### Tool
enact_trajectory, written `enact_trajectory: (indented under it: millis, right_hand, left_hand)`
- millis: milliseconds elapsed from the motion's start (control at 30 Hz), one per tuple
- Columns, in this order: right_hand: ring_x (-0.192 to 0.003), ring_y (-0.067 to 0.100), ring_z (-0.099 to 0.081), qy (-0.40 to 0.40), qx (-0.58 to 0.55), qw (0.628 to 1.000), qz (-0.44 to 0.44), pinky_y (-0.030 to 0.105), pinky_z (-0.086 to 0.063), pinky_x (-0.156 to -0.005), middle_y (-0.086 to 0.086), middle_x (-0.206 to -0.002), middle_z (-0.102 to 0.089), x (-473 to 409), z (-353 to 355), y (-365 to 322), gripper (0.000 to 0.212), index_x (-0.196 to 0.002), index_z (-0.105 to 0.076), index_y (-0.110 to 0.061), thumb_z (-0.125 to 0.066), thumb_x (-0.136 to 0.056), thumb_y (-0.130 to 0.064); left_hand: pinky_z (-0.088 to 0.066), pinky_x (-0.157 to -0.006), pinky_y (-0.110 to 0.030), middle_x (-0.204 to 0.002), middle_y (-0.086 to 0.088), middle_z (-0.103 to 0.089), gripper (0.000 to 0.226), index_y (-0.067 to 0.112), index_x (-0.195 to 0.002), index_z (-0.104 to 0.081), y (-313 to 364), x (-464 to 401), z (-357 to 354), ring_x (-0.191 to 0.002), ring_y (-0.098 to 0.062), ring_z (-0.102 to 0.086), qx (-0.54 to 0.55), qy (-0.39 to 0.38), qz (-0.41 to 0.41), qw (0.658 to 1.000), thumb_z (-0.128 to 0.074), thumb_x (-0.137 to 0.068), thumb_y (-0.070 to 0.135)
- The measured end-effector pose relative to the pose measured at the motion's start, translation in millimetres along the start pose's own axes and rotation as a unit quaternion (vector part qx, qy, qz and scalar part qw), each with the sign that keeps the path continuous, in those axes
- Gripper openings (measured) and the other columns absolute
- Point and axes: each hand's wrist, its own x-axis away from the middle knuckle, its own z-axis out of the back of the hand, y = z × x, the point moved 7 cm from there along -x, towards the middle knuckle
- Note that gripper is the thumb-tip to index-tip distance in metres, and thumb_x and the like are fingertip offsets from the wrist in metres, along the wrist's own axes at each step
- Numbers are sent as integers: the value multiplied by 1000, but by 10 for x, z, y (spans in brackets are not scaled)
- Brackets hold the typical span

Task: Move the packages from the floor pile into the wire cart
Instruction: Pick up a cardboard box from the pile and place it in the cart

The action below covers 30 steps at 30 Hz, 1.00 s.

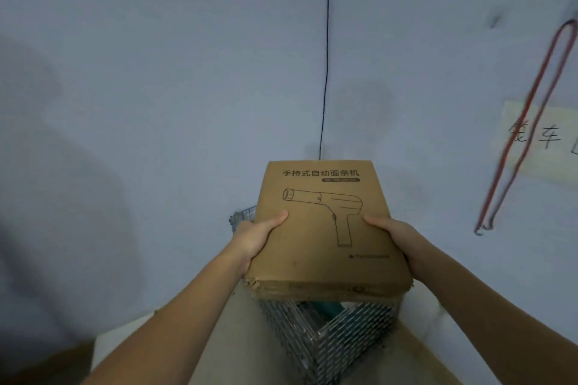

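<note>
The wall [156, 87] on the left is pale blue-grey with a big soft shadow on it. The left hand [256, 236] holds the left edge of a flat brown box [325, 228], with the thumb lying on top and the other fingers hidden under it. The box is up in the air between both hands, above the wire cart [328, 337]. It has a line drawing of a tool shaped like a hair dryer and dark printed letters near its far edge. Something green shows inside the cart, just under the box. A thin black wire [326, 72] runs down the wall behind the box. The right hand [394, 236] holds the right edge of the box the same way, thumb on top. Farther right, a red cord [525, 122] hangs down the wall over a paper sign [538, 137] with handwriting on it.
</note>
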Motion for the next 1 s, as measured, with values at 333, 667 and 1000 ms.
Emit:
enact_trajectory:
  millis: [333, 667, 1000]
  right_hand:
    - [-93, 39, -78, -42, 19, 999, -17, 53, -62, -86, 17, -104, -80, -1044, -1161, -86, 54, -123, -69, -10, -83, -82, -43]
    - [-99, 41, -77, -98, 32, 993, -51, 62, -57, -95, 18, -111, -78, -2407, -1938, -90, 88, -131, -65, -9, -91, -59, -54]
    - [-102, 36, -77, -98, 30, 994, -48, 53, -62, -88, 14, -113, -79, -3452, -2788, -391, 75, -130, -66, -17, -87, -67, -54]
  left_hand:
    - [-62, -68, -31, -98, -9, -81, 60, 7, -112, -75, 57, -717, 1086, -85, -25, -80, 15, 61, 24, 998, -90, -74, 50]
    - [-59, -59, -28, -100, -7, -78, 45, 14, -100, -70, 176, -1725, 1702, -84, -22, -77, 16, 102, 46, 994, -88, -78, 50]
    - [-60, -63, -29, -101, -7, -79, 57, 11, -111, -72, 418, -3098, 2478, -87, -24, -78, 1, 91, 43, 995, -87, -77, 55]
